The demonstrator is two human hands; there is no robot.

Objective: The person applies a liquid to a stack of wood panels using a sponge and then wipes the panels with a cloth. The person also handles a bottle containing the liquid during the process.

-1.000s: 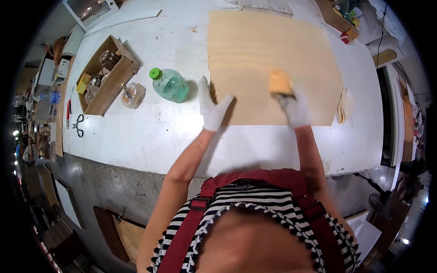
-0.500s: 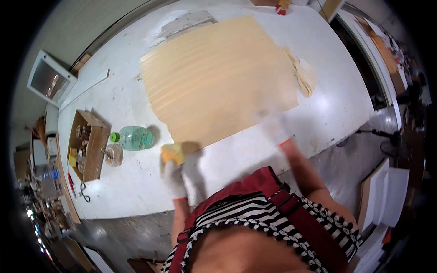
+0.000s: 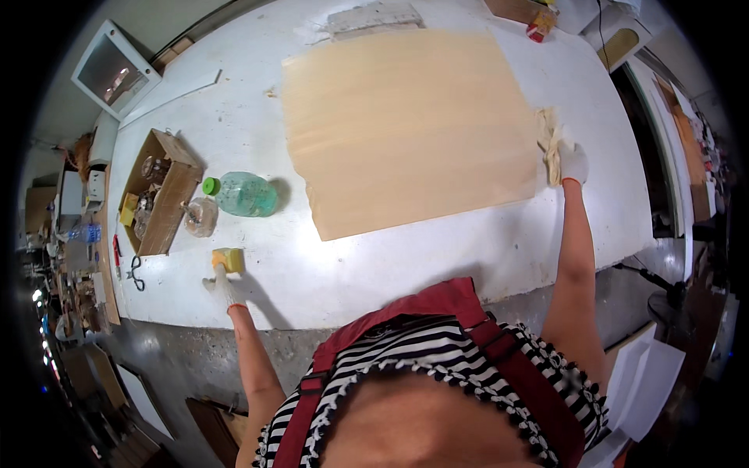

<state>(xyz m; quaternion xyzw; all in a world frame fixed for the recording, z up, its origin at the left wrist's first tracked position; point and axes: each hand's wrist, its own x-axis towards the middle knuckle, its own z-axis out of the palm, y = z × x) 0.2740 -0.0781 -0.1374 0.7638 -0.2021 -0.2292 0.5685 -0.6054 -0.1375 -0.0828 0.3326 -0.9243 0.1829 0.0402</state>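
Note:
A large pale tan sheet with a ragged left edge [image 3: 413, 132] lies flat on the white table [image 3: 460, 242]. At its right side is a crumpled cream cloth [image 3: 548, 148]. My right hand [image 3: 574, 162], in a white glove, reaches onto this cloth and appears to grip its right side; the fingertips are partly hidden. Near the table's front left, my gloved left hand [image 3: 221, 288] has fingers closed on a small yellow sponge-like block [image 3: 230, 260]. An outer finger of that hand sticks out to the left.
A cardboard box [image 3: 173, 195] of small items stands at the left, beside a green-capped clear bottle [image 3: 248, 195] and a round container [image 3: 201, 217]. Scissors [image 3: 136, 273] lie near the left edge. A grey slab [image 3: 374, 19] rests behind the sheet.
My left hand has carried the yellow block left, away from the sheet's near corner. My right hand has moved from the sheet's front edge to the cloth. The view has shifted.

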